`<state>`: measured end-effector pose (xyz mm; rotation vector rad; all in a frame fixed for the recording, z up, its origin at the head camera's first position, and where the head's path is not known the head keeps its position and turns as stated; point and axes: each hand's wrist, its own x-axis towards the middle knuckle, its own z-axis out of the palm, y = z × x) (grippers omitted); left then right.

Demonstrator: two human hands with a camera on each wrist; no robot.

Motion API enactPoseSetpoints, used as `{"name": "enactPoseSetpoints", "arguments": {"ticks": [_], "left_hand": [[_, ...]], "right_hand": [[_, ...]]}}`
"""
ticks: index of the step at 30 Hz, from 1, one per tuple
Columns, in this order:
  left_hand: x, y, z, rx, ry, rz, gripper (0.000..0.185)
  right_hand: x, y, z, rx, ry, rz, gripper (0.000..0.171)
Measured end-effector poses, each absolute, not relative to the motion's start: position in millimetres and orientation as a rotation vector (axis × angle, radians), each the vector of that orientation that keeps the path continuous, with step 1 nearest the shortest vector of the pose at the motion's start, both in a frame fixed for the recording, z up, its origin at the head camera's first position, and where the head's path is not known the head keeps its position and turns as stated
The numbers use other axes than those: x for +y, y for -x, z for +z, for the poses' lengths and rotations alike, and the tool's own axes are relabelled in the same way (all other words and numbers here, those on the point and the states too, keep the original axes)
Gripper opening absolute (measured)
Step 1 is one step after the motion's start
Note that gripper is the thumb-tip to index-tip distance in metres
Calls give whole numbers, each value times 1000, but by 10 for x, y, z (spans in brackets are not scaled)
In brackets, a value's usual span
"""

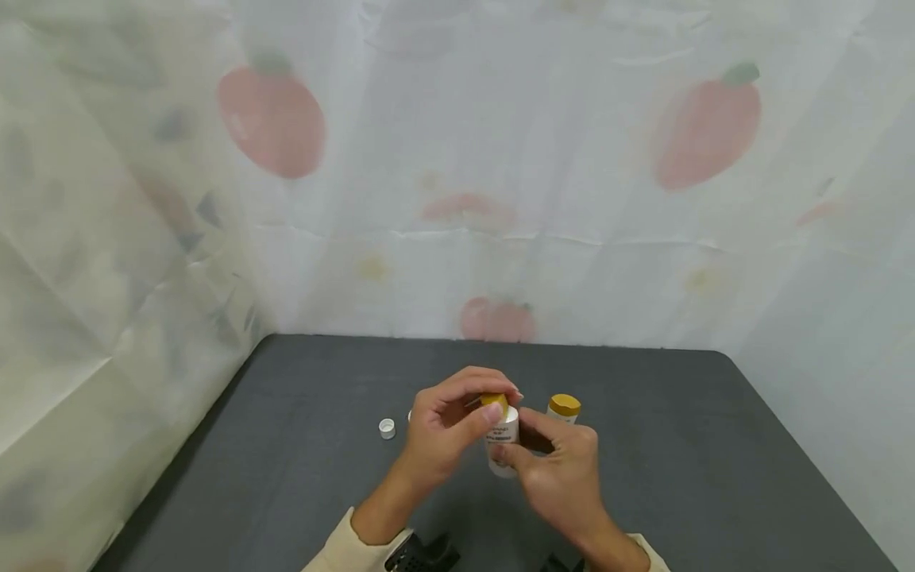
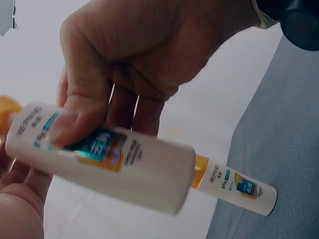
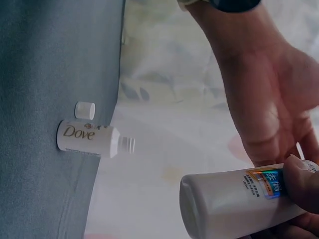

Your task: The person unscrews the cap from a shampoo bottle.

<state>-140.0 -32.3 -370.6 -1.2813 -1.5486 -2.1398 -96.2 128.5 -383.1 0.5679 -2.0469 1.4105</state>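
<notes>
Between both hands is a white shampoo bottle with a yellow cap at its top. The left hand pinches that cap between thumb and fingers. Lower down, the right hand grips the bottle's body, its thumb lying across the front label in the left wrist view. That view shows the held bottle with a blue-green and orange label. Just behind the right hand stands a second yellow-capped bottle, partly hidden; its matching label shows in the left wrist view.
A small white cap sits left of the hands on the dark grey table. Close by, a white Dove bottle stands without its cap, mostly hidden in the head view. A printed fabric curtain surrounds the table's back and sides.
</notes>
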Motion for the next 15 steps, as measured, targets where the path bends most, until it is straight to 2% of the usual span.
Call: {"name": "enactPoseSetpoints", "arguments": {"ticks": [7,15], "left_hand": [[-357,1360,-3697,-1654,1156,-2098,24],[-252,1361,-3637,-1662,1200,-2064,20]], "right_hand": [[1297,936,-3819,-2078,-559,1384,34],[1256,905,-3853,-2029,-613,1345,32]]}}
